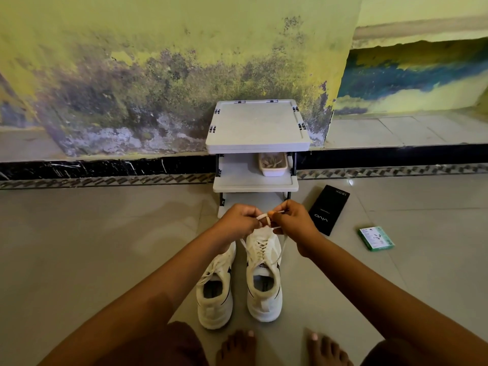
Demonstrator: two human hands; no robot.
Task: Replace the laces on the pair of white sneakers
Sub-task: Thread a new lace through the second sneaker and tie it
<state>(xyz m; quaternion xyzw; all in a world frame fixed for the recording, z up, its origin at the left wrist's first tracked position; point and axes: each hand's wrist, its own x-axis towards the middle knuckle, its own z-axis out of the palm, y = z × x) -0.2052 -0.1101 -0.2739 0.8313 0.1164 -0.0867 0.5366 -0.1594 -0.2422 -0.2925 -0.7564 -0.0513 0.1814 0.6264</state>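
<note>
Two white sneakers stand side by side on the floor tiles, heels toward the bare feet. The left sneaker [215, 289] carries a slack lace and is untouched. Above the toe end of the right sneaker [264, 276] both hands meet. The left hand [239, 220] has its fingers curled and pinching the lace [264, 219], and the right hand [293, 220] pinches the same lace just beside it, so a short loop stands between them; two strands trail down to the eyelets on either side of the tongue.

The lace looks flat, soft and limp, light enough to slide through a loose pinch, so it is best held close to its stiff tip or tight against the crossing being worked. The sneaker itself seems light and likely to tip or slide under a hard pull, so I would steady it at the collar.

Further right, a black phone box [328, 210] and a small green box [376, 238] lie on the floor.
</note>
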